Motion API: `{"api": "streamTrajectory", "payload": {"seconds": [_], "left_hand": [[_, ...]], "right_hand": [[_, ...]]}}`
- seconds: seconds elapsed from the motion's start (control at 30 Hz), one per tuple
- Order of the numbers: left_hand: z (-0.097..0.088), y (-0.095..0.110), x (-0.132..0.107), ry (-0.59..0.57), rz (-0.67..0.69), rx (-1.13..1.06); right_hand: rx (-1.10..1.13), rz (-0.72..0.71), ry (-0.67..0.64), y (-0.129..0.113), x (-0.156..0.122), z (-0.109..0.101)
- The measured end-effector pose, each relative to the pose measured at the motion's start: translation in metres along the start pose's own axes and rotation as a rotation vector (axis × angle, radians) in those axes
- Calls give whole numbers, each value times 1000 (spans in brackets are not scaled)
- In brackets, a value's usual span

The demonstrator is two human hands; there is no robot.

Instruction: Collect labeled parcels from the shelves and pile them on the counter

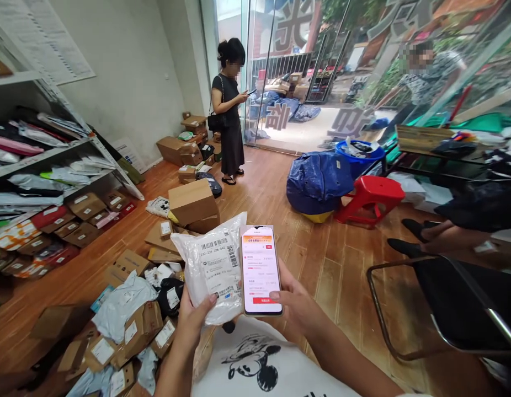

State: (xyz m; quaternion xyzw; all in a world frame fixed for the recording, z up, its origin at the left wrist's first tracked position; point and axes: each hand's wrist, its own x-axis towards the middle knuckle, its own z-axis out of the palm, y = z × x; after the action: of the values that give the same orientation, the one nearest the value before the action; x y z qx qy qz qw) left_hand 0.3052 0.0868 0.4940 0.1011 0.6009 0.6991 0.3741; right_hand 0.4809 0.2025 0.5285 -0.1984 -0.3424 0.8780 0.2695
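A white plastic parcel [216, 259] with a printed shipping label is gripped by my left hand [200, 311], thumb over its lower edge. Beside it, my right hand [292, 298] holds a smartphone [261, 270] upright, the thumb lying on the lower right of the lit screen near a red button. The phone's left edge meets or overlaps the parcel's right side. Both are held in front of my body, above a white shirt with a cartoon print. The fingers behind the parcel and the phone are hidden.
Boxes and bags [127, 331] are heaped on the floor at left, below a shelf [52, 154] of parcels. A person [228, 110] stands ahead near the glass doors. A blue sack [317, 182], a red stool [369, 201] and a black chair [466, 303] are at right, beside someone's legs.
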Motion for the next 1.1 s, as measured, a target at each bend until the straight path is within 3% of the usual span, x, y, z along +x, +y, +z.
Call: {"api": "streamTrajectory", "payload": {"seconds": [0.47, 0.83, 1.1], "left_hand": [[-6, 3, -4, 17, -20, 10], [-6, 6, -5, 12, -45, 37], [-6, 4, -5, 7, 12, 36]], "right_hand": [[-115, -89, -88, 12, 0, -3], [-144, -87, -71, 14, 1, -3], [-138, -94, -81, 16, 0, -2]]}}
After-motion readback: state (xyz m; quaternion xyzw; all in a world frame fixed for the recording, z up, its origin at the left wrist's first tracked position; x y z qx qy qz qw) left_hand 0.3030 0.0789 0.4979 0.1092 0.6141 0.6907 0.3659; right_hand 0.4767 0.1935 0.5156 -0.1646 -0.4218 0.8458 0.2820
